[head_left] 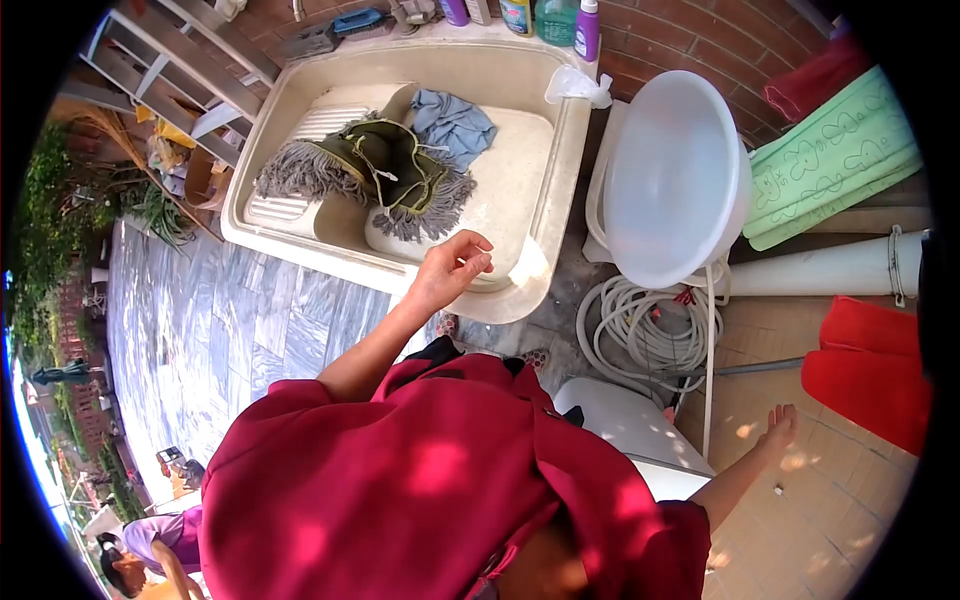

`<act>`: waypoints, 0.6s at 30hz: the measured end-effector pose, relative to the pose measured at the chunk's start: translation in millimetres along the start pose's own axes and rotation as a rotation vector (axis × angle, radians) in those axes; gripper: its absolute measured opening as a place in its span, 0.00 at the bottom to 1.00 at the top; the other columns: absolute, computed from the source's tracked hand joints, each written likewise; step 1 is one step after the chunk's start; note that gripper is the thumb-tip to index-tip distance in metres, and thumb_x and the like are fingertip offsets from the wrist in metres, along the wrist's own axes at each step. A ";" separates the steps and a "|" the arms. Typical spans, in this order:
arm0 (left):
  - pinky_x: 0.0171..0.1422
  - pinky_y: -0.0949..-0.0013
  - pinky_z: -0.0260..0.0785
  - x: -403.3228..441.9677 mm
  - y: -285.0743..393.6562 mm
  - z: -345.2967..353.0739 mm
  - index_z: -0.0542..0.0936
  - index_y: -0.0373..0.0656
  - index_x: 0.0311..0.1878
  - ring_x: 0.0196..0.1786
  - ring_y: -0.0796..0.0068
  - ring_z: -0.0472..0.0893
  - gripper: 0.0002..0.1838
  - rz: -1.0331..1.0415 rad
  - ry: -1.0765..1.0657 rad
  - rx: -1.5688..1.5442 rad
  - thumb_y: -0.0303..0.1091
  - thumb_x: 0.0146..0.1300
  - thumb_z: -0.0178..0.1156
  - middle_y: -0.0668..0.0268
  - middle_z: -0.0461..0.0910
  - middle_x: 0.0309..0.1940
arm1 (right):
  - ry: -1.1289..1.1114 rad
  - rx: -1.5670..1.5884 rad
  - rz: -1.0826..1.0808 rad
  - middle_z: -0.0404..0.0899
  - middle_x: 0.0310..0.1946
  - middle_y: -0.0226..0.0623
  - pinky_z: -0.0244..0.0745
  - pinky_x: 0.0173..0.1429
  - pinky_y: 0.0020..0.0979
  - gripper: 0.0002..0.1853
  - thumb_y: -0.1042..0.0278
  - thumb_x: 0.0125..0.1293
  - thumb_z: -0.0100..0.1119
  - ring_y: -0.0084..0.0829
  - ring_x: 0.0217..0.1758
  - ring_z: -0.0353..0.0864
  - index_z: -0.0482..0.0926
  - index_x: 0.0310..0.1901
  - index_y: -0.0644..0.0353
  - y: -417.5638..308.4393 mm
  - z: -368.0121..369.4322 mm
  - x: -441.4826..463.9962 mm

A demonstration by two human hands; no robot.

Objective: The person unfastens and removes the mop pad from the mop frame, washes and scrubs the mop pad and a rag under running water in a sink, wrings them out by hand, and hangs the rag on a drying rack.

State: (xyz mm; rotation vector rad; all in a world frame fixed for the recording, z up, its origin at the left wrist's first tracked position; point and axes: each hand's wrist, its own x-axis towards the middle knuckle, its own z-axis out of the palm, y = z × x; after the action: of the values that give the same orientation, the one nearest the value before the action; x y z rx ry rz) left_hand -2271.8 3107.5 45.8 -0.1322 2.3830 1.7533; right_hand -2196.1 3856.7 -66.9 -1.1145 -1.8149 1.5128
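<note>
My left hand (452,272) hovers over the near rim of a cream sink (535,180). Its fingers are loosely bent, with thumb and forefinger apart and nothing visible between them. Just beyond it, a grey fringed mop cover (405,175) with an olive cloth backing lies crumpled across the sink's divider. A blue cloth (455,130) rests in the basin behind the mop cover. My right hand (778,430) is held out to the side, away from the sink, above the tan tiled floor. Its fingers are slightly spread and I see nothing in them.
Right of the sink stands a large white basin (670,180), with a coiled hose (650,325) below. A green patterned mat (830,165), a white pipe (820,265) and a red cloth (865,375) lie further right. Bottles (555,18) line the back ledge. Another person (165,545) is at lower left.
</note>
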 end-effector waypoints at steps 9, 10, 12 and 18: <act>0.52 0.60 0.69 9.3 -55.5 -218.8 0.72 0.44 0.51 0.52 0.53 0.73 0.22 0.299 0.561 0.797 0.28 0.51 0.62 0.59 0.71 0.55 | -0.146 0.058 0.409 0.80 0.36 0.38 0.79 0.38 0.29 0.15 0.61 0.64 0.57 0.31 0.35 0.82 0.76 0.48 0.61 19.0 135.3 -311.0; 0.55 0.58 0.67 16.6 -66.8 -251.1 0.72 0.45 0.53 0.57 0.51 0.70 0.23 0.315 0.598 0.880 0.28 0.50 0.62 0.59 0.69 0.58 | -0.151 0.063 0.404 0.80 0.36 0.37 0.79 0.38 0.28 0.14 0.62 0.64 0.57 0.30 0.34 0.82 0.76 0.47 0.61 12.6 152.8 -330.3; 0.60 0.54 0.63 38.6 -87.5 -308.9 0.72 0.48 0.54 0.60 0.49 0.67 0.27 0.338 0.613 1.026 0.26 0.46 0.61 0.60 0.66 0.60 | -0.159 0.050 0.331 0.80 0.35 0.37 0.79 0.37 0.27 0.13 0.63 0.65 0.56 0.28 0.32 0.81 0.76 0.46 0.61 -18.1 190.3 -366.4; 0.49 0.59 0.68 112.4 -112.5 -397.8 0.77 0.51 0.42 0.45 0.59 0.77 0.20 0.187 0.424 0.898 0.22 0.43 0.52 0.63 0.78 0.37 | -0.376 0.020 -0.036 0.80 0.33 0.37 0.76 0.34 0.22 0.11 0.67 0.67 0.53 0.23 0.27 0.79 0.76 0.46 0.65 -131.5 333.3 -445.3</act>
State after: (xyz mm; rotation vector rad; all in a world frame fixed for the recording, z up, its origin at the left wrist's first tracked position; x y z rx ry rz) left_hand -2398.5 2698.5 33.0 -0.1639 3.3233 0.5796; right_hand -2267.2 3297.8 29.4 -0.8212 -2.0433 1.8082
